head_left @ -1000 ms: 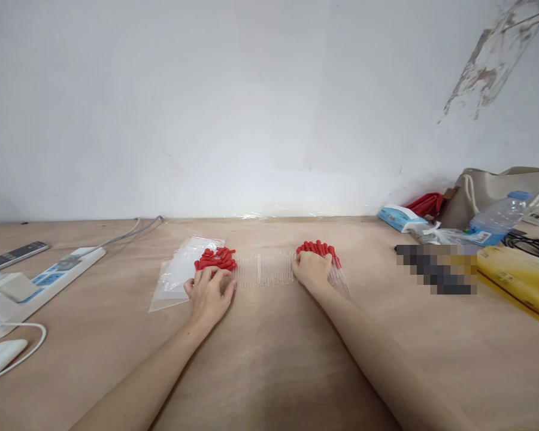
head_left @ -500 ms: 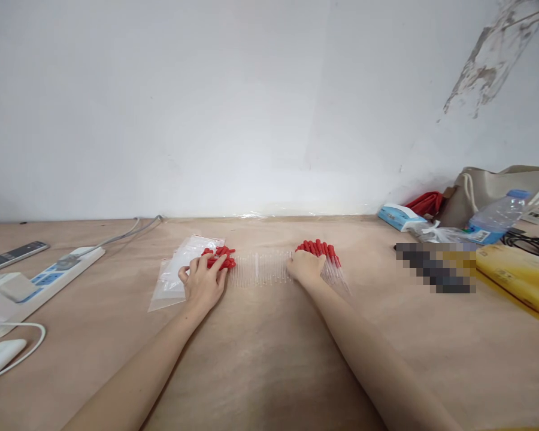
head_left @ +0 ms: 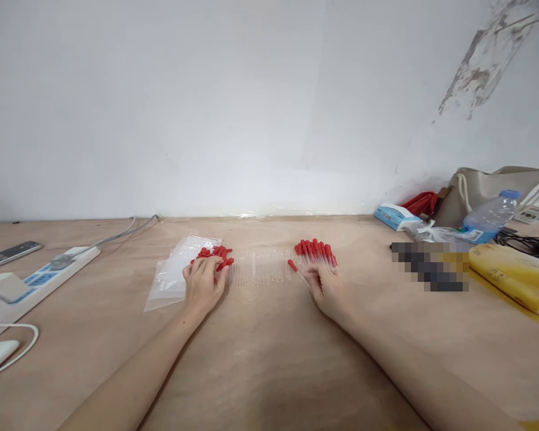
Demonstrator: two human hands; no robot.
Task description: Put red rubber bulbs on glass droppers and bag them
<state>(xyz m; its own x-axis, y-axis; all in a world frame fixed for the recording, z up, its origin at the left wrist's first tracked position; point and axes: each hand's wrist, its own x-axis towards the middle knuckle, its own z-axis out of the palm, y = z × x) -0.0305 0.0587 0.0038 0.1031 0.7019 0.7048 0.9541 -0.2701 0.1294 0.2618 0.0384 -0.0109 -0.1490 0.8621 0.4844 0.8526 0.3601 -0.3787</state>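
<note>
My left hand [head_left: 204, 286] is over a pile of red rubber dropper bulbs [head_left: 222, 251], thumb and forefinger closed around one red bulb [head_left: 226, 263]. A row of clear glass tubes [head_left: 260, 269] lies side by side between my hands. My right hand [head_left: 330, 292] has its fingers closed on the clear stem of a dropper [head_left: 292, 264], whose red bulb points up and to the left. Behind that hand lie several droppers with red bulbs [head_left: 314, 248], fanned out; their lower ends are hidden by the hand.
Clear plastic bags [head_left: 170, 278] lie left of the bulbs. On the far left are a power strip [head_left: 78, 261], a remote [head_left: 9, 256] and white cables. At the right sit a blue tissue box [head_left: 395, 216], a plastic bottle [head_left: 491, 218], a yellow packet [head_left: 512, 269] and a blurred-out dark object [head_left: 431, 266].
My right hand has moved from the tube row toward the right and nearer to me, and a dropper with a red bulb now shows in its fingers. My left hand's fingers have drawn together.
</note>
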